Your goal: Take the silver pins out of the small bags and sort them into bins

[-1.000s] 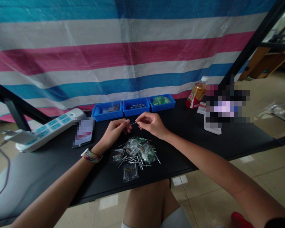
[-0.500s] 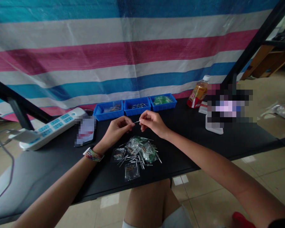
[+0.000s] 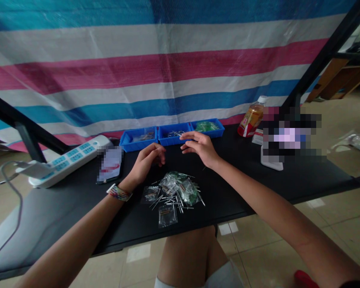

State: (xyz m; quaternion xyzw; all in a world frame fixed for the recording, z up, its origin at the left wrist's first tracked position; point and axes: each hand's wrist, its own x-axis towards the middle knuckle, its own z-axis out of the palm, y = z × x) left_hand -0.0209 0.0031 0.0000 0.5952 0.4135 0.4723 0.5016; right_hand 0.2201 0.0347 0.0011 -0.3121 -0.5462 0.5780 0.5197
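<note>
Seated at a black worktable [image 3: 258, 176], a person has just broken off a two-handed pinch. Half a second earlier both hands met at mid-frame on a thin metal pin; now the right hand [image 3: 201, 146] has moved up toward the middle blue bin [image 3: 174, 138], fingers spread and loose over its front edge, nothing visibly held. The left hand [image 3: 147, 160] hangs back, left of centre, fingers curled inward; whether it has anything in them cannot be told. The pin itself is no longer visible, which suggests it went into the bin, though the drop is not shown. Below the hands, at the frame's centre, lies the pile of loose pins and small plastic bags [image 3: 174, 192], apart from both hands.
</note>
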